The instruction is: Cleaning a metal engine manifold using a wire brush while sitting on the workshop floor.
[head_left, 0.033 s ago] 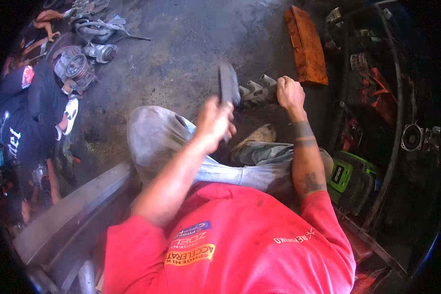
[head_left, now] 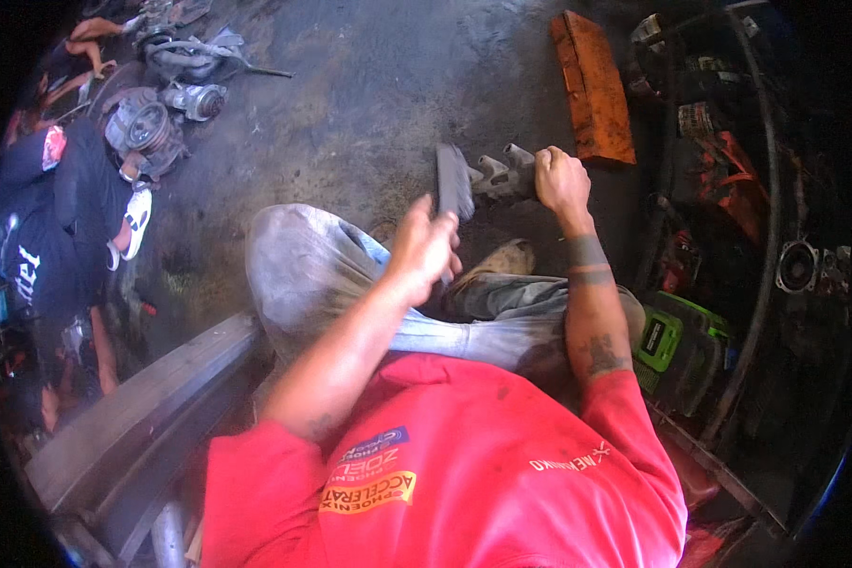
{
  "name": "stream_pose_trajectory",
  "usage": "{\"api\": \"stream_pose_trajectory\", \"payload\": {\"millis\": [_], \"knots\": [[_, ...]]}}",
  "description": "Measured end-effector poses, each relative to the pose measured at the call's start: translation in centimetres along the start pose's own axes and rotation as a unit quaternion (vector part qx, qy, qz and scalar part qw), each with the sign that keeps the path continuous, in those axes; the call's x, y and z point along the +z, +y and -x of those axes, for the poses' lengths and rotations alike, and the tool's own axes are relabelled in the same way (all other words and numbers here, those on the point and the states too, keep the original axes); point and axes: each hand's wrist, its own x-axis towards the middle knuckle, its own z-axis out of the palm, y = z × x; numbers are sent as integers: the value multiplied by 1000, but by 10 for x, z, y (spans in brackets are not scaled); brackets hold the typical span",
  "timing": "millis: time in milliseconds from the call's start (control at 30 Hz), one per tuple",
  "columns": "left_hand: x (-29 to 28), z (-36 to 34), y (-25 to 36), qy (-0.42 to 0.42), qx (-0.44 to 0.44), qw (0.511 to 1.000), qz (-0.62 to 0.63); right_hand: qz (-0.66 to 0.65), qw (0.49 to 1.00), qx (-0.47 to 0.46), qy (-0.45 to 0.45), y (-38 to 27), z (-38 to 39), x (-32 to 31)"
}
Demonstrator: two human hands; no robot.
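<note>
My left hand [head_left: 423, 244] is closed round the handle of a grey brush-like tool [head_left: 452, 175], somewhat blurred, whose head lies against the left end of a dark grey metal part with short tubular ports [head_left: 497, 180]. My right hand [head_left: 561, 180] grips that part at its right end, fingers curled over it. Both hands are out over my bent, jeans-clad legs [head_left: 312, 265], and a worn shoe [head_left: 502, 260] shows beneath the part.
An orange rusty metal piece [head_left: 592, 85] lies ahead on the right. Greasy machine parts [head_left: 142, 133] and a co-worker in dark clothing [head_left: 57, 189] are at left, above long metal beams [head_left: 137, 398]. A metal rack [head_left: 762, 237] and green-black case [head_left: 672, 350] stand at right.
My left hand and the tool have shifted a little to the right and downward along the part. My right hand holds the same position.
</note>
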Motion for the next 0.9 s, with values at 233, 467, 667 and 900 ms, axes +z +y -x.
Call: {"api": "stream_pose_trajectory", "payload": {"millis": [233,467,667,900], "knots": [[47,-21,-44,-88,-40,980,172,61,997,-40,-25,-10,23,-7],[36,-151,-101,174,-51,979,91,23,991,-126,-23,-42,33,0],[28,-53,-51,100,-126,952,261,78,995,-63,-28,-24,14,-4],[18,-109,-71,120,-80,951,272,126,989,-29,-76,-15,12,-23]]}}
